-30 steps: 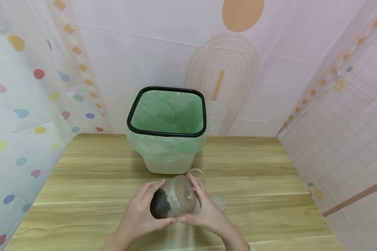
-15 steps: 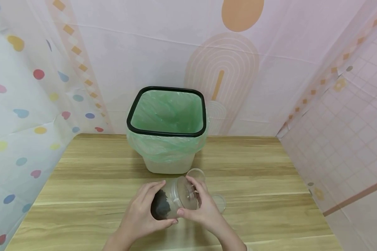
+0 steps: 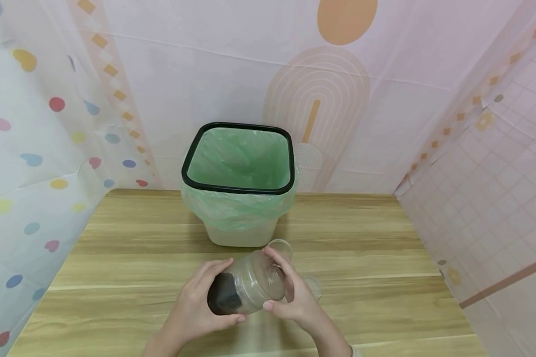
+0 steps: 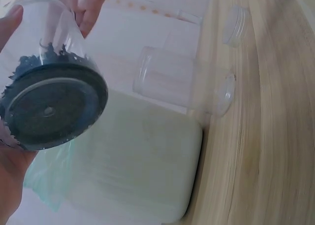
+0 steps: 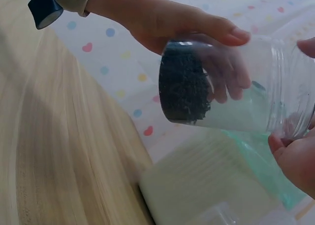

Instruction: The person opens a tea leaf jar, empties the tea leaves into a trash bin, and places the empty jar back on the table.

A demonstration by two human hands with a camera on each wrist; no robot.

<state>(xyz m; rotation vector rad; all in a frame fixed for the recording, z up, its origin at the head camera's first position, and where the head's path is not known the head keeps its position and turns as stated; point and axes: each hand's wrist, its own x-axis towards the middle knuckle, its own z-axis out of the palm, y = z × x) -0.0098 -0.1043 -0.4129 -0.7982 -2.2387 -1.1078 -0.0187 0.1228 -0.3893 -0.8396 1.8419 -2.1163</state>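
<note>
Held between both hands in the head view is a clear plastic jar (image 3: pixel 248 281), tilted on its side above the table. Dark flaky contents (image 5: pixel 183 84) are gathered at its base end. My left hand (image 3: pixel 195 303) grips that end, thumb on the near side and fingers over the far side. At the ribbed neck and lid end, my right hand (image 3: pixel 295 296) holds on with thumb and fingers. The jar's dark underside (image 4: pixel 54 107) faces the left wrist camera.
Behind the hands stands a bin (image 3: pixel 241 235) with a green liner (image 3: pixel 238 210) and black rim (image 3: pixel 236 190). A second clear jar (image 4: pixel 170 77) and a small clear lid (image 4: pixel 236 26) rest on the wooden table (image 3: pixel 375 277). Patterned cloth hangs around.
The held jar has tilted a little further and its right end has shifted slightly right. My right hand has moved slightly right, with its grip around that end changed.
</note>
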